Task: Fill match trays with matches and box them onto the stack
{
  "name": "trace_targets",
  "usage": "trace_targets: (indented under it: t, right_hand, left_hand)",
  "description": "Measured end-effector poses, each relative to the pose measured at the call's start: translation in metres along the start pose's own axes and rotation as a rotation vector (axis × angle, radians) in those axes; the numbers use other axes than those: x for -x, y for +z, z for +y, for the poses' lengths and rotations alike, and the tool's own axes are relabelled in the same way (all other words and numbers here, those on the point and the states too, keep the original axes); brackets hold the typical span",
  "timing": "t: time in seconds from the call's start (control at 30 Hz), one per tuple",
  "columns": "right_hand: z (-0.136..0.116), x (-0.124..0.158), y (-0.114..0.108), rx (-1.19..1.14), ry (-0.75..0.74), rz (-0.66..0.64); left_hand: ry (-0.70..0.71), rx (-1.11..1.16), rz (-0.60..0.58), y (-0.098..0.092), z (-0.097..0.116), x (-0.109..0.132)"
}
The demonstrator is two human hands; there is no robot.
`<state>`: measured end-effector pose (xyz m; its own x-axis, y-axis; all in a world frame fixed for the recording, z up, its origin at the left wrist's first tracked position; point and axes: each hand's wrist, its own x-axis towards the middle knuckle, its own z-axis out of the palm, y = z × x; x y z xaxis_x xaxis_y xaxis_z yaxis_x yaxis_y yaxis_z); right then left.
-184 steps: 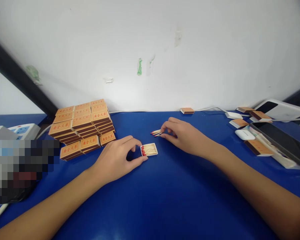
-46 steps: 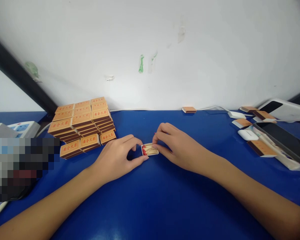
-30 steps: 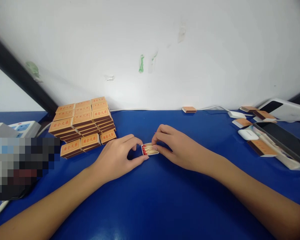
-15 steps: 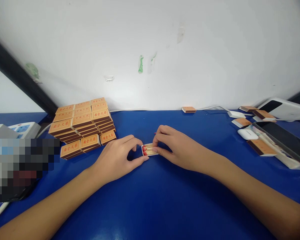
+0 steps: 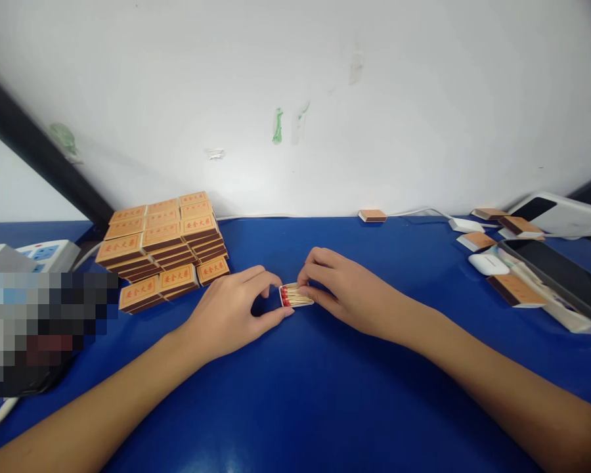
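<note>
A small white matchbox tray (image 5: 300, 305) lies on the blue table in front of me, filled with red-tipped matches (image 5: 290, 295) whose heads point left. My left hand (image 5: 234, 312) holds the tray at its left end, the index finger behind the corner and the thumb at the front. Over the tray's right part is my right hand (image 5: 347, 286), its thumb and fingertips pinched together on the matches. Those fingers hide the right ends of the matches and the far right corner of the tray.
Stacked matchboxes (image 5: 162, 240) stand at the left, by a power strip (image 5: 54, 253) and a pixelated dark object. One matchbox (image 5: 372, 215) lies at the wall. To the right are more matchboxes (image 5: 515, 289), a white earphone case (image 5: 488, 264), a phone (image 5: 561, 269) and cables.
The right fingertips have moved slightly left and down onto the matches. A reddish match tip that stuck out behind the right hand no longer shows. The left hand has kept its place.
</note>
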<state>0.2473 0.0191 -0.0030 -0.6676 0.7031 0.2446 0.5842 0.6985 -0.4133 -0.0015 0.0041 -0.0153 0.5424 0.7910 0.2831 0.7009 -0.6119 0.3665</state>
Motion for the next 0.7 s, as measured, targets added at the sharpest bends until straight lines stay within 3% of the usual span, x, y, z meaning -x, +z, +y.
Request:
trace_targets:
  t: [0.17,0.37,0.7]
  right_hand:
    - [-0.0001,0.0004,-0.0011,-0.012,0.001,-0.028]
    - [-0.0023,-0.0009,0.0016,0.125,-0.024,0.060]
    - [-0.0027,-0.0010,0.0067,0.113,-0.049,0.097]
  left_hand:
    - [-0.008,-0.008,-0.008,-0.0012,0.0013,-0.0011]
    - [-0.008,-0.003,-0.007,-0.0013,0.0003,-0.0015]
    - [-0.006,-0.010,-0.004,-0.0008,0.0016,-0.0018]
